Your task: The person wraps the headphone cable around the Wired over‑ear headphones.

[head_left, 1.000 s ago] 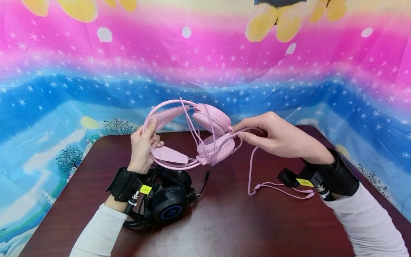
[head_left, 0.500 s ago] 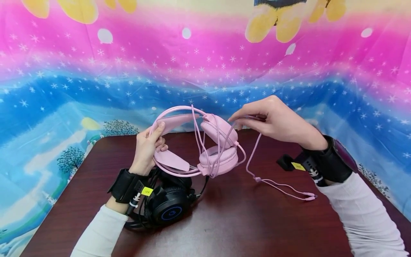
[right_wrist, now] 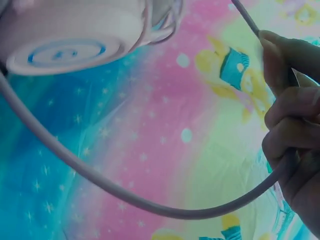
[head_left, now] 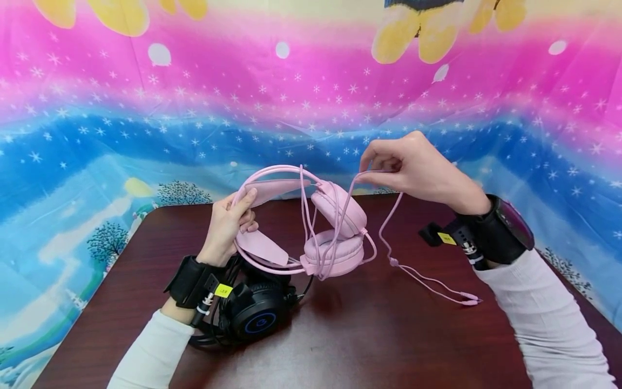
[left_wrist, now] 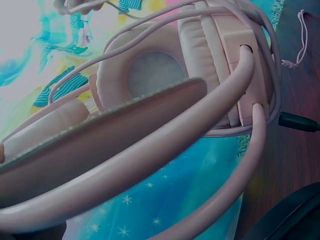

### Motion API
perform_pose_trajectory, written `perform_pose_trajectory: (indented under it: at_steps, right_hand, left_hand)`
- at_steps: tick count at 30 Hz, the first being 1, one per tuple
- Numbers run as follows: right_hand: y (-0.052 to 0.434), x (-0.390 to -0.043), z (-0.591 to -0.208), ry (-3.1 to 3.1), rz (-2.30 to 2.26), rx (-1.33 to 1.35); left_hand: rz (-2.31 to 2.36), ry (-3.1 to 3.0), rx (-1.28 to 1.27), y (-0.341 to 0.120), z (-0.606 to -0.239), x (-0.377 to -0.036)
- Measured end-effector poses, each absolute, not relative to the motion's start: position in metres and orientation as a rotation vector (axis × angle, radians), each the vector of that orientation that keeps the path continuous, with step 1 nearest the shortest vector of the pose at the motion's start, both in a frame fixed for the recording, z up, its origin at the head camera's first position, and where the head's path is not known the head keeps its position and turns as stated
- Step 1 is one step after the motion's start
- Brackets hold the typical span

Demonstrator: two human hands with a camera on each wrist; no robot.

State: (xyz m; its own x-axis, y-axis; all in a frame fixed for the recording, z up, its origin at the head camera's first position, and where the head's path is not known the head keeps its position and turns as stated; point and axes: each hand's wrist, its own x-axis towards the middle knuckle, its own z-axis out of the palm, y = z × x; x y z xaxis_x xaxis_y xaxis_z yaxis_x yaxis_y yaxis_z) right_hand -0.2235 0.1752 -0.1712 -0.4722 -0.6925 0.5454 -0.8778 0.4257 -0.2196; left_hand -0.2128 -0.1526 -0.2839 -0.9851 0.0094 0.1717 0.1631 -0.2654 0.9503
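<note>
A pink headset (head_left: 335, 227) hangs above the dark wooden table (head_left: 369, 335), its ear cups folded together and its cable looped round them. My left hand (head_left: 232, 219) grips the pink headband (head_left: 269, 189), which fills the left wrist view (left_wrist: 125, 145). My right hand (head_left: 408, 165) is raised to the right of the ear cups and pinches the pink cable (head_left: 389, 216), which sags to the table and ends in plugs (head_left: 468, 298). In the right wrist view the fingers (right_wrist: 290, 120) curl round that cable (right_wrist: 150, 205) below an ear cup (right_wrist: 70, 35).
A black headset (head_left: 255, 316) with a blue ring and a microphone boom lies on the table under my left wrist. A bright star-patterned cloth (head_left: 146, 108) hangs behind the table. Black wrist cameras sit on both forearms.
My right hand has risen up and slightly left, drawing the pink cable higher over the ear cups. The pink headset and left hand have shifted a little right and down.
</note>
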Motion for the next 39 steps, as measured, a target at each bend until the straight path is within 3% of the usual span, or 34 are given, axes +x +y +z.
perform_pose_trajectory:
  at_steps: [39]
  right_hand:
    - [0.151, -0.235, -0.188, -1.987, 0.687, 1.386]
  left_hand:
    - [-2.460, -1.999, -0.448, -0.148, -0.291, -0.212]
